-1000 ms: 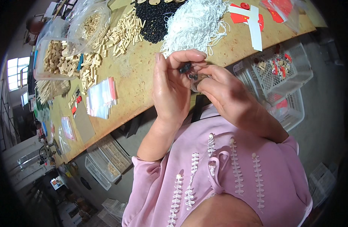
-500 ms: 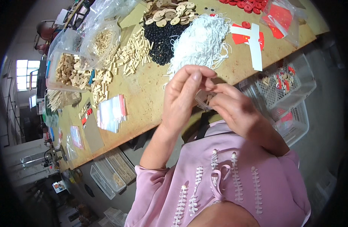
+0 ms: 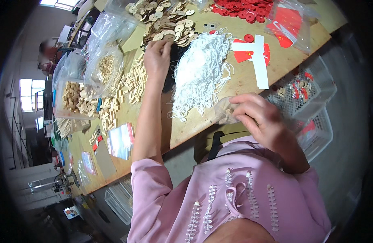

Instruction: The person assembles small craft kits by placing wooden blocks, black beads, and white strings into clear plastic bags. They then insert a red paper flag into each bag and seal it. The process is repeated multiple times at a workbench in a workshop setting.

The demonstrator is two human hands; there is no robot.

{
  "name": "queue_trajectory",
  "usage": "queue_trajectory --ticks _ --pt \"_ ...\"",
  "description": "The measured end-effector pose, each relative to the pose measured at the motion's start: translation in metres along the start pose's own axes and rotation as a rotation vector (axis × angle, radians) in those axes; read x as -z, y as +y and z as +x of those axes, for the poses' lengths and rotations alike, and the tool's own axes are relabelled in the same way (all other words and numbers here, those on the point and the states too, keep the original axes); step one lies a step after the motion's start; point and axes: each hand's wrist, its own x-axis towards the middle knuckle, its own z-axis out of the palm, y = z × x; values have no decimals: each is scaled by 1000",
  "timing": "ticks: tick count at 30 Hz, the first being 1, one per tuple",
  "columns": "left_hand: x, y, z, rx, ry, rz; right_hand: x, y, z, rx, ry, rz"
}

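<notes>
My left hand [image 3: 157, 60] reaches out over the table, where the pile of round wooden discs [image 3: 178, 30] meets the heap of small black pieces [image 3: 179, 52]. Its fingers are bent together, and whatever lies under the fingertips is hidden. Close to the table's front edge, my right hand [image 3: 261, 121] pinches a small clear plastic bag [image 3: 223, 109] with a few light wooden pieces inside. Between the two hands spreads a large tangle of white cords [image 3: 200, 73].
Small wooden pegs [image 3: 135, 83] and a tub of wooden blocks [image 3: 75, 97] lie left, with flat plastic bags [image 3: 120, 141] nearer. Red discs [image 3: 247, 10], red flag cards [image 3: 245, 54] and white strips [image 3: 260, 67] are right. Plastic baskets [image 3: 316, 89] stand beyond the right edge.
My left hand has left the bag and moved forward and left to the discs and black pieces. My right hand keeps the bag, slightly lower. The view has shifted a little.
</notes>
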Motion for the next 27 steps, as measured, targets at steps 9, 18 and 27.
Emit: queue_trajectory --ticks 9,18,27 --pt "54 150 -87 -48 -518 -616 24 4 16 14 -54 28" --pt "33 151 -50 -333 -529 -466 31 17 7 -23 -45 61" --pt "-64 66 101 -65 -416 -223 39 24 5 -64 -65 95"
